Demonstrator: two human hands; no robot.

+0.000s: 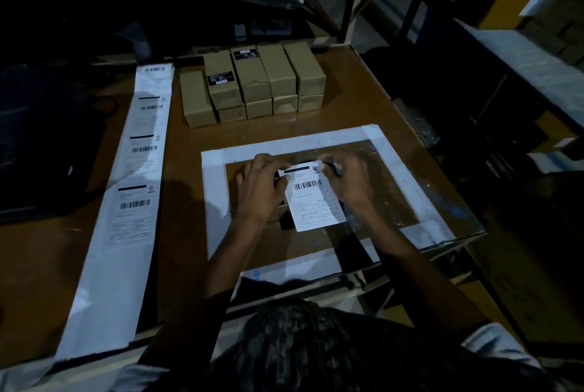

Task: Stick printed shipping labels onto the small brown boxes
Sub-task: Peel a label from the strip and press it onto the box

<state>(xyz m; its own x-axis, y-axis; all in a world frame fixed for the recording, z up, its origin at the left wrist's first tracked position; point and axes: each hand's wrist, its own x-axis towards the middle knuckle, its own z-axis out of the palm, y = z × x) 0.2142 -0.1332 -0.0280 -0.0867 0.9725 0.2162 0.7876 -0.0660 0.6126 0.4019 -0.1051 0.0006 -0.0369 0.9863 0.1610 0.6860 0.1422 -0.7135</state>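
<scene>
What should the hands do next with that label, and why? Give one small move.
Probably finish peeling the backing off the label. The left hand and right hand both pinch its top edge above the taped work area, and no box is under it. The brown boxes sit stacked at the far side of the table, so one must be fetched after.

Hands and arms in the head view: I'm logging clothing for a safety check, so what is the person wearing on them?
The left hand and right hand are bare, without gloves. Both forearms are uncovered. Pale short sleeves show near the shoulders. No watch or ring is visible in the dim light.
</scene>
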